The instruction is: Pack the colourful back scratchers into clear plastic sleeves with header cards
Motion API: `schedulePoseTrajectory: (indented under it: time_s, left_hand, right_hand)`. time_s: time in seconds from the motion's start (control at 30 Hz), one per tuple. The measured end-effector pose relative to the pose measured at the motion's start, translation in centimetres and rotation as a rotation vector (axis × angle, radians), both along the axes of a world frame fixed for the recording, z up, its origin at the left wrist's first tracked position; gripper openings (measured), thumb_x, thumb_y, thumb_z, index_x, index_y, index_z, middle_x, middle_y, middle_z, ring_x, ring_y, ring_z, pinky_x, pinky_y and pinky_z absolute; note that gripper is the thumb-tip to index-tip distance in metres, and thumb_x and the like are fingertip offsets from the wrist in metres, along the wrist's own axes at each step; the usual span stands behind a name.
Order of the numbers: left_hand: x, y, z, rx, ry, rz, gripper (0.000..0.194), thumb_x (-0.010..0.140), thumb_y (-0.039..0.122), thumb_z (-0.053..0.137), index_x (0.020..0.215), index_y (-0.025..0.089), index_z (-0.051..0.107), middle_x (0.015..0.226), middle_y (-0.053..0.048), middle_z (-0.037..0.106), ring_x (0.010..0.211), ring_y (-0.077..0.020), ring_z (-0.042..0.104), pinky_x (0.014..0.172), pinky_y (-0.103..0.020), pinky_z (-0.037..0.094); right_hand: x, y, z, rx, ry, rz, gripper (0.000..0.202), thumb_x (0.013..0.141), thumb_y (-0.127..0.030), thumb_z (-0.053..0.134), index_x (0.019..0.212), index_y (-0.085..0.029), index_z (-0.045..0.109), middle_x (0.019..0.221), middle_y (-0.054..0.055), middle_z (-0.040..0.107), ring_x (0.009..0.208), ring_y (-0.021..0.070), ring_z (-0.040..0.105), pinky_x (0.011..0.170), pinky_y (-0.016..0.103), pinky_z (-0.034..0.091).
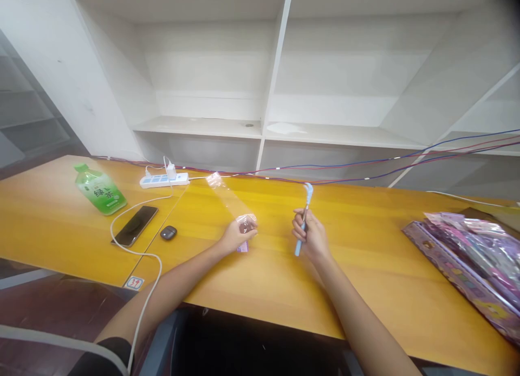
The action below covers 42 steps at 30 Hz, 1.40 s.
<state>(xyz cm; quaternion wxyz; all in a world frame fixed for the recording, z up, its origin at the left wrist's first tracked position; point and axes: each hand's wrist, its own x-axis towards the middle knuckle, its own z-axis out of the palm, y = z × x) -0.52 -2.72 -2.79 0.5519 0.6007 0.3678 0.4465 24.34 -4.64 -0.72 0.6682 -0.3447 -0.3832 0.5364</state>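
My left hand (239, 237) is closed around the lower end of a clear plastic sleeve (231, 198), which stretches away toward the back of the table. A small purple piece (242, 247) shows just below those fingers; I cannot make out whether it is part of the sleeve. My right hand (312, 232) grips a slim light-blue pen-like stick (298, 247) by its middle, held nearly upright over the table. Its upper end (309, 193) is light blue and curved, and its details are blurred. The two hands are apart, with the wooden table (268, 281) beneath them.
At right lies a purple printed box (441, 262) with several plastic-wrapped items (479, 246). On the left are a green bottle (101, 190), a phone (135, 226), a black case (168, 233) and a power strip (158, 181). A white cable (158, 267) crosses my left arm.
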Motion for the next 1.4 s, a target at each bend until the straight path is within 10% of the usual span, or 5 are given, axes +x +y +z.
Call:
schedulePoseTrajectory:
  time_s: [0.37,0.7,0.97,1.13,1.4]
  left_hand:
    - [0.3,-1.0,0.6,-0.042,-0.063,-0.131,0.046,0.082,0.057,0.079,0.085,0.014,0.064,0.069,0.001,0.06,0.063,-0.01,0.053,0.064,-0.025,0.042]
    - [0.7,-1.7,-0.4,-0.184,-0.064,-0.199,0.068,0.088,0.075,0.062,0.109,0.011,0.073,0.082,-0.007,0.067,0.069,-0.0135,0.06,0.065,-0.025,0.045]
    - [0.7,-2.1,-0.6,-0.036,0.115,-0.368,0.073,0.095,0.077,0.044,0.105,0.01,0.072,0.078,-0.007,0.067,0.069,-0.015,0.063,0.067,-0.028,0.05]
    - [0.6,-2.0,0.3,0.036,0.051,-0.352,0.056,0.085,0.06,0.076,0.12,0.017,0.07,0.102,-0.009,0.072,0.09,-0.0196,0.067,0.081,-0.03,0.052]
    - [0.6,-1.3,0.8,-0.061,-0.19,-0.272,0.098,0.07,0.036,0.094,0.155,0.024,0.046,0.113,-0.01,0.073,0.099,-0.0217,0.071,0.091,-0.033,0.052]
  right_hand:
    - [-4.5,-2.2,-0.6,-0.089,-0.531,0.292,0.058,0.079,-0.055,0.081,0.124,-0.023,0.064,0.097,0.0,0.059,0.051,0.004,0.037,0.045,0.024,0.028]
    - [-4.8,-2.2,-0.7,-0.117,-0.493,0.349,0.049,0.077,-0.056,0.084,0.103,-0.02,0.063,0.075,-0.003,0.059,0.053,0.0071,0.037,0.048,0.024,0.026]
    - [-5.7,-2.5,-0.4,-0.068,-0.316,0.449,0.045,0.081,-0.06,0.08,0.091,-0.022,0.058,0.069,-0.001,0.06,0.061,0.0162,0.058,0.064,0.033,0.051]
    - [-4.9,-2.2,-0.6,-0.105,-0.294,0.389,0.047,0.077,-0.062,0.082,0.091,-0.023,0.06,0.072,-0.001,0.059,0.06,0.0136,0.052,0.056,0.028,0.044]
    - [-3.9,-2.0,-0.7,-0.08,-0.296,0.383,0.045,0.074,-0.053,0.087,0.092,-0.021,0.061,0.071,-0.003,0.056,0.055,0.0086,0.04,0.05,0.023,0.03]
